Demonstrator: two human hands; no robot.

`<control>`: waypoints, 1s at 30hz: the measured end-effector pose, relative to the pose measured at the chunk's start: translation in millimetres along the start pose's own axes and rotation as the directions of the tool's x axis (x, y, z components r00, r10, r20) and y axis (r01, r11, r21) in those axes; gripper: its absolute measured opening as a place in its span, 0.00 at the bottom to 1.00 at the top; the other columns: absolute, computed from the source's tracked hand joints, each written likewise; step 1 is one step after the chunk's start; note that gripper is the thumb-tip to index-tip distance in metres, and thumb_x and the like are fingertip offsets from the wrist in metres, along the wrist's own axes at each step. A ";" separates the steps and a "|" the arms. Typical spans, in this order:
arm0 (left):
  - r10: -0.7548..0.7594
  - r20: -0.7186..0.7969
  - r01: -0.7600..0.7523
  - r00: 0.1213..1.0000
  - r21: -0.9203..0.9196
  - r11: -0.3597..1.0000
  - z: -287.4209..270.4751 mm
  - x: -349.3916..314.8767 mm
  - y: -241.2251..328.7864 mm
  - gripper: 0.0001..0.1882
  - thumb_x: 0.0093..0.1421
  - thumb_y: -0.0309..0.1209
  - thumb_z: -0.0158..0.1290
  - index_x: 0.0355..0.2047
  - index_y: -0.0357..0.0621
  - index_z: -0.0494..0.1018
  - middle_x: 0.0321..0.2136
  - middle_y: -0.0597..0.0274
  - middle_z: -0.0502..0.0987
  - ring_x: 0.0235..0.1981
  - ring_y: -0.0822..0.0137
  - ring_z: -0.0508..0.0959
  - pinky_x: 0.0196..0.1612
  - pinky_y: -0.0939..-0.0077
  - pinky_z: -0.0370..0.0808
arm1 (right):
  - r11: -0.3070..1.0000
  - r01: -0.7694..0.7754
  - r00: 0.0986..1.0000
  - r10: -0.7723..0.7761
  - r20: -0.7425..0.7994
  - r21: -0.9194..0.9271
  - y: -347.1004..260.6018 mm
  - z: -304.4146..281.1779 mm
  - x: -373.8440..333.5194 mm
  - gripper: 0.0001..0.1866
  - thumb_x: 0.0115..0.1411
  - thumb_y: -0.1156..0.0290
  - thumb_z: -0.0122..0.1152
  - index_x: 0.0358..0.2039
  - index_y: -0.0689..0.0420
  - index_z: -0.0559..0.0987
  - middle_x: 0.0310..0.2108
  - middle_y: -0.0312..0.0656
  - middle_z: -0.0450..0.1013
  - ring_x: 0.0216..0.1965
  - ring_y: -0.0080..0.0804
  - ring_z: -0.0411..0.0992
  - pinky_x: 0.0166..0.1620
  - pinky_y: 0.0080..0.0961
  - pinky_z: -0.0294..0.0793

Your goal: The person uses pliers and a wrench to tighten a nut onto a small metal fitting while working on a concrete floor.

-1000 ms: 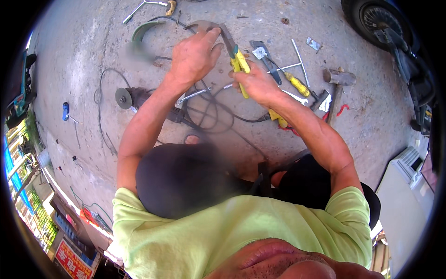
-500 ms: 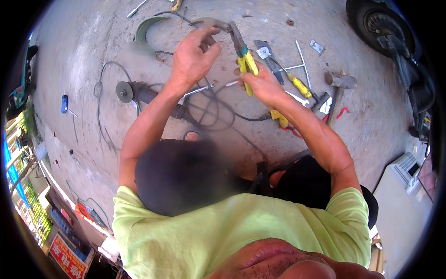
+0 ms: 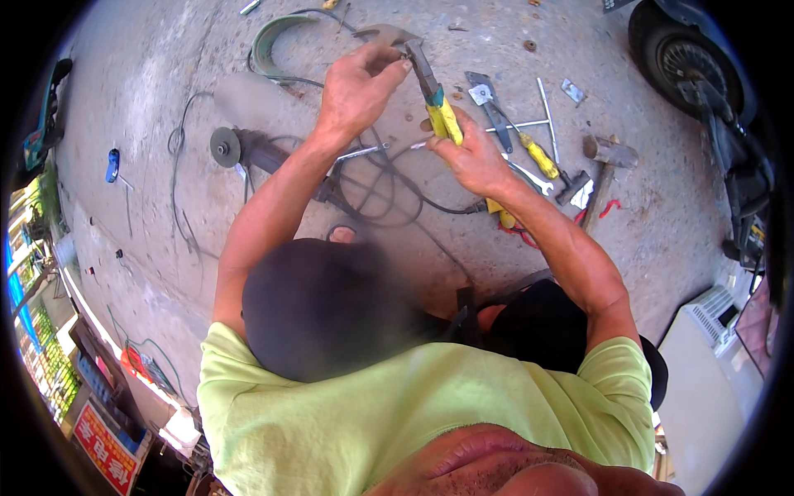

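My left hand [image 3: 357, 93] grips a curved, dull grey-brown metal piece [image 3: 387, 35] far in front of me, with thumb and fingers bent around its near side. My right hand [image 3: 473, 153] is closed around the yellow handles of a pair of pliers [image 3: 437, 97]. The pliers tilt up and to the left, and their jaws meet the right end of the curved piece beside my left fingertips. Whether the jaws clamp it is too small to tell. A green curved band [image 3: 266, 48] lies on the floor left of the metal piece.
An angle grinder [image 3: 263, 159] and its looped cable lie below my left forearm. To the right are a yellow-handled screwdriver [image 3: 539, 157], a T-handle wrench [image 3: 549, 116], a flat metal bar [image 3: 490, 107] and a hammer [image 3: 610, 152]. A vehicle wheel [image 3: 682, 58] stands farther right.
The pliers' handles, spread apart before, are now squeezed closer together. My left hand has shifted slightly right, its fingers nearer the jaws. The whole view has moved a little.
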State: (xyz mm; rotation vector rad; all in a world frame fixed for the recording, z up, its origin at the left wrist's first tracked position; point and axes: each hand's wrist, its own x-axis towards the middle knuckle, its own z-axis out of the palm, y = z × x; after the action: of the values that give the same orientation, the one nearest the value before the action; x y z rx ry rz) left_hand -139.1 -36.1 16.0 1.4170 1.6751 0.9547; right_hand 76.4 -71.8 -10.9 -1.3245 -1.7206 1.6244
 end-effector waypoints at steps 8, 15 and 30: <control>0.061 -0.030 -0.058 0.998 0.067 0.996 -2.9 -6.5 5.2 0.16 0.60 0.36 0.62 0.42 0.36 0.80 0.34 0.58 0.84 0.36 0.69 0.81 0.43 0.73 0.77 | 1.000 -0.019 0.999 0.019 0.039 -0.001 -4.5 2.4 -1.1 0.28 0.58 0.66 0.57 0.59 0.63 0.72 0.48 0.54 0.79 0.52 0.49 0.77 0.55 0.38 0.72; 0.119 -0.039 -0.114 0.992 0.113 0.987 -3.8 -7.7 1.7 0.15 0.59 0.36 0.62 0.41 0.39 0.80 0.35 0.57 0.84 0.37 0.68 0.81 0.44 0.72 0.78 | 0.999 -0.046 0.998 0.047 0.039 -0.009 -2.6 4.5 -1.8 0.29 0.59 0.65 0.58 0.60 0.64 0.71 0.46 0.58 0.79 0.49 0.51 0.78 0.52 0.39 0.74; -0.057 0.295 -0.111 0.954 0.522 0.846 -46.9 -57.5 -82.2 0.14 0.60 0.32 0.59 0.45 0.41 0.81 0.38 0.54 0.83 0.41 0.53 0.82 0.46 0.62 0.76 | 0.870 -0.307 0.905 0.141 0.401 0.386 13.7 -13.4 -0.1 0.27 0.68 0.67 0.55 0.65 0.60 0.65 0.45 0.40 0.70 0.39 0.24 0.69 0.43 0.26 0.71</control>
State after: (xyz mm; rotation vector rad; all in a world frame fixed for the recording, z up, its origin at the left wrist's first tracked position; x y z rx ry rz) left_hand -210.2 -106.4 -31.6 1.8428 1.7577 0.2499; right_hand 92.2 -66.8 -20.6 -1.0784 -1.2767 2.3522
